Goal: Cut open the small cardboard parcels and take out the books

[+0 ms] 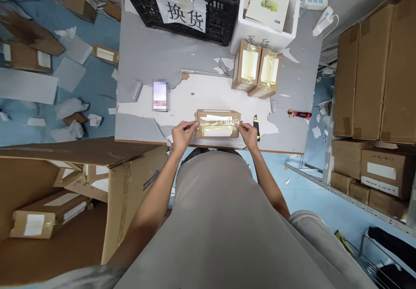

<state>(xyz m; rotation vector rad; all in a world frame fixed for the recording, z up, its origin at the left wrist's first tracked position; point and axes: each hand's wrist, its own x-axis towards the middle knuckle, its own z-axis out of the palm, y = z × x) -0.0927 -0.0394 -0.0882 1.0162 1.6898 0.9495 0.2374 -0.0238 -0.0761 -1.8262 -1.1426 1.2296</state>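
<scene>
Blue floor (105, 83) littered with paper surrounds a grey bench (146, 46), partly covered by a torn white sheet (214, 94). At its near edge, the small box (217, 131) lies between the person's hands, directly in front of the body. Left hand (182, 136) and right hand (248, 135) pinch it at opposite ends with thumb and fingers; whether the fingertips hold cardboard or tape is too small to tell.

Just beside the right hand lies a black and yellow cutter (256, 128), the closest loose object; a red and black tool (301, 115) rests farther right. A phone (160, 95), its screen blurred, lies beyond the left hand. Two taped boxes (258, 70) stand side by side beyond the right hand, in front of a white bin (235, 35). A black crate (221, 16) occupies the far side. Lower left, a large open carton (121, 198) contains packed boxes (48, 215).

The small box is oblong brown cardboard, with a white label and shiny, wrinkled clear tape along its length.
</scene>
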